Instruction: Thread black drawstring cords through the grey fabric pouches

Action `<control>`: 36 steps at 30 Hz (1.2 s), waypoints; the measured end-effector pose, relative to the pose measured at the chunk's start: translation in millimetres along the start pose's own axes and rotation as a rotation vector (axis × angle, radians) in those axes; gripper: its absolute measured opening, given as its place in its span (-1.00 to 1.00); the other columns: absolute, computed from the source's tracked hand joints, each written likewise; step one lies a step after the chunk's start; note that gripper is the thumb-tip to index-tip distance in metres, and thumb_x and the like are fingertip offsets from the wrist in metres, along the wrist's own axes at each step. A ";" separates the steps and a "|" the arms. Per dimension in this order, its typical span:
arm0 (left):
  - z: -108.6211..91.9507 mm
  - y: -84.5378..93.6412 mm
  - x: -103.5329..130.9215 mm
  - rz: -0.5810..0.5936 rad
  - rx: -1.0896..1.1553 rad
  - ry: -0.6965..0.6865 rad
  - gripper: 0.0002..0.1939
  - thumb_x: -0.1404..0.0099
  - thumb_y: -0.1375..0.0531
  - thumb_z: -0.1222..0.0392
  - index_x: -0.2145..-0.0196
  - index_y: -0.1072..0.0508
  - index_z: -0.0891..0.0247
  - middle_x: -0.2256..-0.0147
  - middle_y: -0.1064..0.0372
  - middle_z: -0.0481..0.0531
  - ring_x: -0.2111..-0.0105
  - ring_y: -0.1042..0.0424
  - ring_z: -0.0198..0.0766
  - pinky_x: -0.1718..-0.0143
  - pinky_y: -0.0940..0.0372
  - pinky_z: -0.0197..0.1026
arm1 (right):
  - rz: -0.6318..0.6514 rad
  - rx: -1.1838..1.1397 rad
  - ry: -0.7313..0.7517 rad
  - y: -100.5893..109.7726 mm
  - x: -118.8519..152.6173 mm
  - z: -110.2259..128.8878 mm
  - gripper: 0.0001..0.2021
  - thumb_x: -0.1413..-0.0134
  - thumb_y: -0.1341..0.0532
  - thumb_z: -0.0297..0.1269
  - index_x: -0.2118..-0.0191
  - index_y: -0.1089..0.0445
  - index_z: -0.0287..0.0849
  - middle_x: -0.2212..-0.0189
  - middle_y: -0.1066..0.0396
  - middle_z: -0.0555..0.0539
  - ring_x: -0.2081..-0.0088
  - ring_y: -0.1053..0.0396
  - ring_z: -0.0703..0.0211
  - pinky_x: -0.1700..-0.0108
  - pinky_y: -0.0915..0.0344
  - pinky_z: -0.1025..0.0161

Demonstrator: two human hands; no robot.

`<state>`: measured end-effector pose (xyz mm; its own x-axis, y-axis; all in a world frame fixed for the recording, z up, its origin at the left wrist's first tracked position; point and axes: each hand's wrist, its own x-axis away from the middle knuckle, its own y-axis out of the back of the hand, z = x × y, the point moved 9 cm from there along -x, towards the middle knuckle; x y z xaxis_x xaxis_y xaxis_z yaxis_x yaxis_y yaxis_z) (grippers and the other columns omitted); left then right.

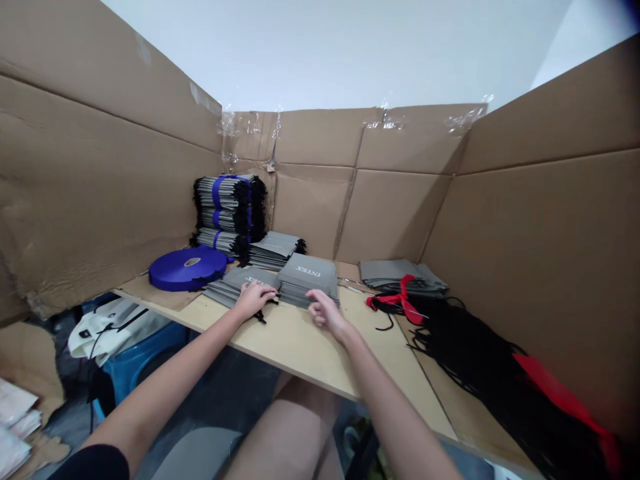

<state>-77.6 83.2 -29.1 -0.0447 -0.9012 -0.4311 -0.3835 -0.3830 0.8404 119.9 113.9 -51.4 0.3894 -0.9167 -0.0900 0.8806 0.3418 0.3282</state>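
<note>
At the centre of the frame, a squared stack of flat grey fabric pouches sits on a pale wooden tabletop, its top one printed in white with what reads as INTEX. Just left of it lies a lower, fanned pile of matching grey pouches with black cord ends; its white lettering is partly covered and cannot be read in full.

The left hand lies over that fanned pile, fingers bent and slightly spread — whether they pinch a pouch, I cannot tell. The right hand is at the front of the squared stack, index finger pointing out and the others curled in; whether it grips anything is hidden.

Left of centre are a flat blue-violet ribbon roll and, above it, blue-banded bundles of grey pouches. At lower right — long black cords tied with a red strip
</note>
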 end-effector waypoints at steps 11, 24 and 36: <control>-2.4 -5.6 0.6 0.040 -0.026 -0.059 -0.74 -0.32 -0.09 0.12 0.10 -0.37 0.30 0.07 -0.32 0.11 0.10 -0.33 -0.15 0.05 -0.24 0.04 | 0.110 0.293 0.201 -82.3 -40.5 26.9 -0.72 -0.18 -0.13 -0.22 0.02 -0.30 -0.18 0.04 -0.32 -0.12 0.11 -0.35 0.10 0.11 -0.33 0.04; -30.2 1.6 12.7 0.094 0.144 -0.215 -0.81 -0.29 -0.07 0.08 0.27 -0.44 0.15 0.36 -0.31 -0.03 0.18 -0.21 -0.16 0.04 -0.02 -0.07 | 0.552 0.000 0.116 -85.8 -45.2 12.6 -0.75 -0.19 -0.12 -0.18 0.13 -0.33 -0.25 0.25 -0.39 -0.06 0.34 -0.39 0.24 0.33 -0.38 0.21; -34.2 1.3 9.4 0.122 0.162 -0.175 -0.74 -0.34 -0.02 0.05 0.32 -0.45 0.17 0.50 -0.24 -0.08 0.31 -0.19 -0.22 0.13 0.09 -0.06 | 0.618 -0.205 0.096 -87.9 -41.0 12.0 -0.56 0.01 -0.14 0.16 0.53 -0.14 -0.16 0.75 0.12 0.24 0.71 0.22 0.44 0.66 0.27 0.37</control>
<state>-46.9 67.3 -20.8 -0.2527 -0.8847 -0.3916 -0.5071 -0.2236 0.8324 23.3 119.0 -65.3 0.8541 -0.5192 -0.0290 0.5167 0.8409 0.1610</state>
